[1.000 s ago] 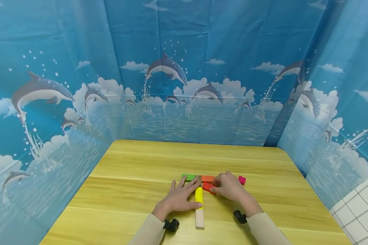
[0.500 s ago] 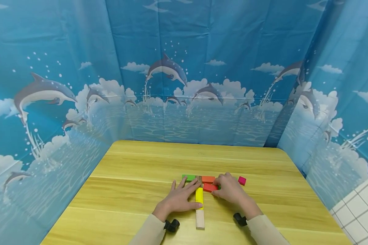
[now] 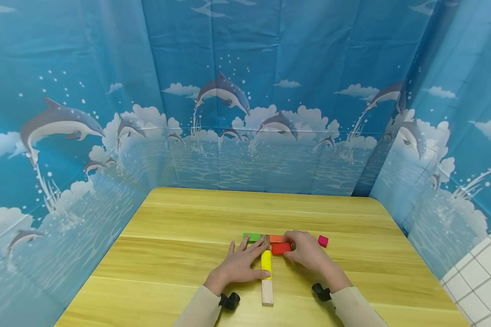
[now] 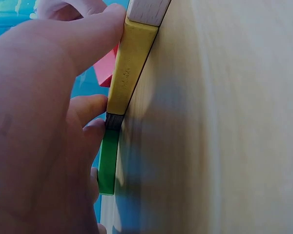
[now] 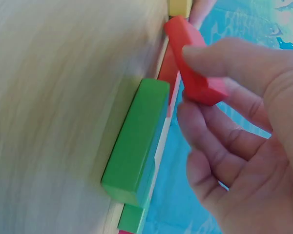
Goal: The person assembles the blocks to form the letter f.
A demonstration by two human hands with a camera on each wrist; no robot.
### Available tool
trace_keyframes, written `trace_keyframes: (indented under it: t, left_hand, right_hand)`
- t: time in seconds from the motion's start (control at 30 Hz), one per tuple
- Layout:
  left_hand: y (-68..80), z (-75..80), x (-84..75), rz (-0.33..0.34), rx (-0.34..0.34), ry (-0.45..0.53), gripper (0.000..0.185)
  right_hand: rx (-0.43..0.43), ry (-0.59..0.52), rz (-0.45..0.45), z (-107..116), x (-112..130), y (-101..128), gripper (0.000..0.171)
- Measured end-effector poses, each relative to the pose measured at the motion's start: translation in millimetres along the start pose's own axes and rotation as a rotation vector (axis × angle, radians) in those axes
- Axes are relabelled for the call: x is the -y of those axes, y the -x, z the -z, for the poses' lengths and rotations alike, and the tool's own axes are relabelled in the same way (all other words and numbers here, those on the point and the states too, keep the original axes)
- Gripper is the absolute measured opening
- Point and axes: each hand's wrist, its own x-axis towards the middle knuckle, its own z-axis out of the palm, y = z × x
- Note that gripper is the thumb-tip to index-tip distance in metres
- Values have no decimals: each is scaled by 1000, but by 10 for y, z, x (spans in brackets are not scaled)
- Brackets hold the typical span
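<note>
My left hand (image 3: 238, 264) lies spread with mostly straight fingers over a row of wooden blocks. Its thumb rests against the yellow block (image 3: 266, 263), its fingertips near the brown block (image 3: 265, 239). Beyond them is a green block (image 3: 251, 237); an unpainted block (image 3: 267, 293) continues the row at the near end. My right hand (image 3: 307, 249) pinches a red block (image 5: 198, 68) between thumb and fingers, just in front of the orange block (image 3: 276, 238). In the right wrist view the red block is tilted above the table.
A larger green block (image 5: 136, 141) lies by the right hand, with another green block (image 5: 132, 217) past it. The magenta block (image 3: 323, 241) sits to the right. Behind the wooden table (image 3: 180, 218) hangs a blue dolphin curtain (image 3: 245, 113).
The red block has turned from a slant to nearly in line with the orange block, and my right hand has shifted slightly with it. My left hand has stayed in place.
</note>
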Motion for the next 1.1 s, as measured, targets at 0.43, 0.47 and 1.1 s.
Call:
trace_keyframes:
  t: [0.43,0.47,1.1]
  left_hand:
    - [-1,-12,1,3,7,0,82]
    - [-3,-18,6,6,7,-3,82]
    - [-15,-18,0,14,2,-9,81]
  right_hand:
    - [28,-325,-12,51,-14,-18,28]
    - [20,-342,-24,52,-11,-26,29]
    - [-165,-462,-100,79,-36,-307,29]
